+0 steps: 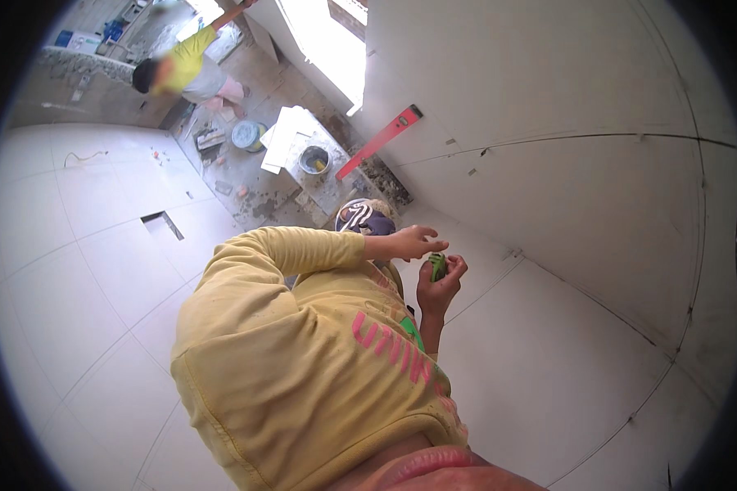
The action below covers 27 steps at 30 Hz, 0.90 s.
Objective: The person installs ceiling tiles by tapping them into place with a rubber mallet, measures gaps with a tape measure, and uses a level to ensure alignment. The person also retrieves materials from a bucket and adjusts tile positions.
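Note:
My right hand [439, 286] is raised in front of my chest, its fingers wrapped around a small green tape measure [438, 266]. Just to its left, my left hand [409, 243] reaches across with fingers stretched out, their tips close to the top of the tape measure. Whether those fingertips touch it I cannot make out. A yellow sweatshirt sleeve [303, 250] covers my left arm to the wrist. Below the left hand shows part of a dark blue, white-striped item [364, 218], perhaps footwear.
A red spirit level [378, 142] leans by the right wall of large pale tiles [549, 188]. Near it stand a bucket [314, 160], white tiles [282, 139] and a blue-lidded pail [247, 136]. The left tiled wall has a rectangular cut-out [163, 225]. Another person [190, 69] is at the far left.

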### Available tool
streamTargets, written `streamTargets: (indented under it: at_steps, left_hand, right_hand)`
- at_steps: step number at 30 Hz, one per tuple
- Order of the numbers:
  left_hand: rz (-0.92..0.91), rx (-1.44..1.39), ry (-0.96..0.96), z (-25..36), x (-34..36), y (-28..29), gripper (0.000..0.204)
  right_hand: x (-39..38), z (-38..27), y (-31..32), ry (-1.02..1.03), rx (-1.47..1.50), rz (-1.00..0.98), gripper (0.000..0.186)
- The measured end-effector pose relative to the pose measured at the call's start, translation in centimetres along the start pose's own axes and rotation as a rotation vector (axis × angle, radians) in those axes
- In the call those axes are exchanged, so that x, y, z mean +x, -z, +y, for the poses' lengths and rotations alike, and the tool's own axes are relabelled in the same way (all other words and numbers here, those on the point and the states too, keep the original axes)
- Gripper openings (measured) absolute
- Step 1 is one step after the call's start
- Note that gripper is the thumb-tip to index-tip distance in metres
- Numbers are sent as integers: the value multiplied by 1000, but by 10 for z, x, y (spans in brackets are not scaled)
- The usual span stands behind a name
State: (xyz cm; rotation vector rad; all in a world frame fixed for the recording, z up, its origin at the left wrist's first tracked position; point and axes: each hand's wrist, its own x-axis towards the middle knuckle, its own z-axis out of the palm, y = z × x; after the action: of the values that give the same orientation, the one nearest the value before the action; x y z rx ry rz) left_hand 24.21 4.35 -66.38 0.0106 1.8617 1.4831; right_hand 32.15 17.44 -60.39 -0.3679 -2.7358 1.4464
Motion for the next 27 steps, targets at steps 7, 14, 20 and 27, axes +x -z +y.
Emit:
streamTargets:
  at_steps: [7, 14, 20, 27]
  left_hand:
    - [-201, -444, 115, -30, -28, 57, 41]
    - [92, -407, 197, -102, -44, 93, 38]
    - [227, -466, 309, -152, -49, 110, 47]
    - [289, -471, 307, -241, 7, 145, 46]
  right_hand:
    - [27, 5, -60, 129, -223, -287, 76]
    - [43, 27, -119, 307, -162, -644, 78]
    - [40, 60, -184, 421, -141, -694, 81]
    - [62, 115, -281, 304, -147, -593, 80]
